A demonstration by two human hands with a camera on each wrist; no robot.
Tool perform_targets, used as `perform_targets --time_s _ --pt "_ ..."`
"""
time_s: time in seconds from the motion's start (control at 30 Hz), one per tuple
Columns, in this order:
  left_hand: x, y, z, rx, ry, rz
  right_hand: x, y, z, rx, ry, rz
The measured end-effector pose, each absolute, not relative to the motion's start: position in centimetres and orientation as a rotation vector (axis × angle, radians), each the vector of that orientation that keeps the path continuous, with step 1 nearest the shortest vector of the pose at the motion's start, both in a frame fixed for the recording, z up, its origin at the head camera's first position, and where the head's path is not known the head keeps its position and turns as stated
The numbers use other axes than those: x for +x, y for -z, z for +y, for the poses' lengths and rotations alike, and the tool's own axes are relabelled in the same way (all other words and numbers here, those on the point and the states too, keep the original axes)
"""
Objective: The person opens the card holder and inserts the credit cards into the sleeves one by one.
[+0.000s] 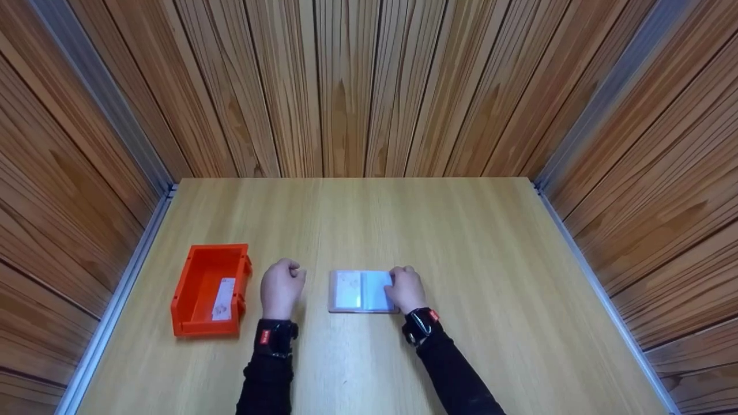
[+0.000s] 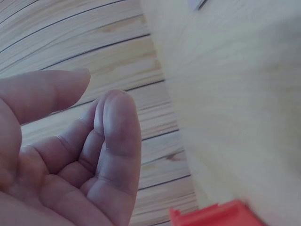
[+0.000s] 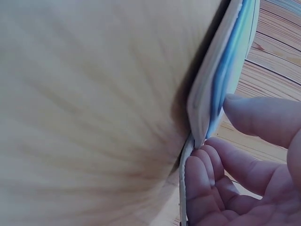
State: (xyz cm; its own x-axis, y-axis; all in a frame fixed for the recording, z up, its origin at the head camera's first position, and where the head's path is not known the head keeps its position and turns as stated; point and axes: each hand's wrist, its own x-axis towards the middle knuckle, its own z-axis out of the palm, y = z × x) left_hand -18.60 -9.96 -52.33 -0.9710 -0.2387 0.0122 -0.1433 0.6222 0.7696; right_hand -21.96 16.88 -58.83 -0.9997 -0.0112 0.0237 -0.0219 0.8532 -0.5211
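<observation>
A small card holder (image 1: 347, 291) with clear plastic sleeves lies opened out on the table, a pale card showing on its left side and a bluish sleeve on its right. At its right edge my right hand (image 1: 407, 289) pinches the sleeves. In the right wrist view, the thumb (image 3: 258, 115) presses the bluish sleeve of the card holder (image 3: 225, 70) while the fingers curl at the edge beside the cover. My left hand (image 1: 281, 289) hovers left of the card holder, its fingers loosely bent and nothing between thumb and fingers, as the left wrist view shows.
An orange bin (image 1: 180, 300) stands to the left of my left hand, with a white printed card (image 1: 223, 300) inside against its right wall. Wooden plank walls (image 1: 346, 86) enclose the table (image 1: 357, 225) at the back and both sides, with metal rails along the side edges.
</observation>
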Motion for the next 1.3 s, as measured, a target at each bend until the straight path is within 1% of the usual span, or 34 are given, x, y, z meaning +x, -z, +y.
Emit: perform_targets --time_s 0.3,0.53,0.67,0.93,1.3 --pt "-18.4 50.7 -12.5 0.41 1.337 -2.718 -22.0 58.7 16.9 0.015 -0.838 -3.023" --pt "-18.0 50.3 -14.7 0.356 1.229 -2.616 -21.8 58.8 16.9 0.074 -0.799 -2.953" --pt "-17.8 50.3 -15.7 0.368 1.181 -2.57 -21.8 58.8 16.9 0.08 -0.784 -2.957" --pt "-17.6 50.2 -17.3 0.462 1.184 -2.537 -21.9 58.8 16.9 0.051 -0.799 -2.997" --pt "-17.3 50.8 -19.5 0.696 1.242 -2.541 -22.0 58.8 16.8 0.019 -0.833 -3.019"
